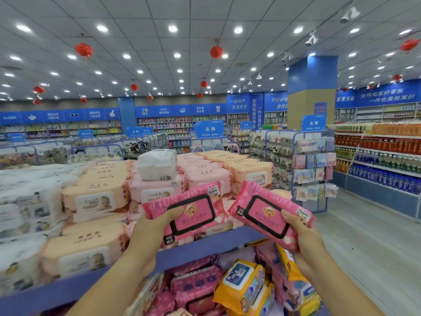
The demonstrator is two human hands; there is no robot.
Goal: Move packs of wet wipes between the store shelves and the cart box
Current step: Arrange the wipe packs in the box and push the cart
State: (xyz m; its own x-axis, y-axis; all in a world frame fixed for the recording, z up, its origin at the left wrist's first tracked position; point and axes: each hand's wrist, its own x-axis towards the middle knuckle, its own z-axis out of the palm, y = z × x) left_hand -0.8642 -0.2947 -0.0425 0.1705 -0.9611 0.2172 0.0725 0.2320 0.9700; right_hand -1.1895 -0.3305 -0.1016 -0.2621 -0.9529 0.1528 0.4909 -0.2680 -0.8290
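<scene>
My left hand (149,231) grips a pink pack of wet wipes (193,213) with a black-framed lid and a bear picture. My right hand (303,233) grips a second, matching pink pack (266,213). Both packs are held up side by side above the purple front edge of the shelf (205,246). Below my hands lies a heap of pink, purple and yellow wipe packs (241,286); whether that heap lies in the cart box I cannot tell. The shelf top carries stacked peach and pink wipe packs (95,201).
White wipe packs (25,206) fill the shelf's left side, and a white tissue bundle (157,165) sits on top further back. A rack of hair accessories (312,169) stands to the right, with an aisle floor (364,236) and drink shelves (387,160) beyond.
</scene>
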